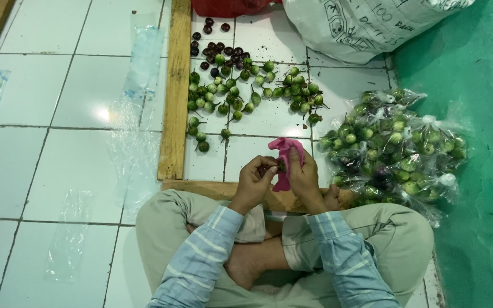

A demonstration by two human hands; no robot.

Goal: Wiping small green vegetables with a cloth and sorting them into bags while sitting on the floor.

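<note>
A small dark eggplant (279,166) sits between both hands, above the person's crossed legs and just over the near wooden frame (176,91); it is too small and too covered to tell which way its stem points or how its long axis runs. The left hand (253,183) has its fingers (269,171) closed on the eggplant from the left. The right hand (305,175) pinches a pink cloth (285,157) against it, the cloth hanging with its long axis roughly up and down (top end peaked away from the person). Beyond the hands, loose green eggplants (246,91) lie scattered on the white tiled floor (58,114) inside the frame, with dark purple ones (218,51) farther off. To the right, clear bags of eggplants (397,145) rest near a green mat (480,171). A white sack (366,23) lies at the top.
</note>
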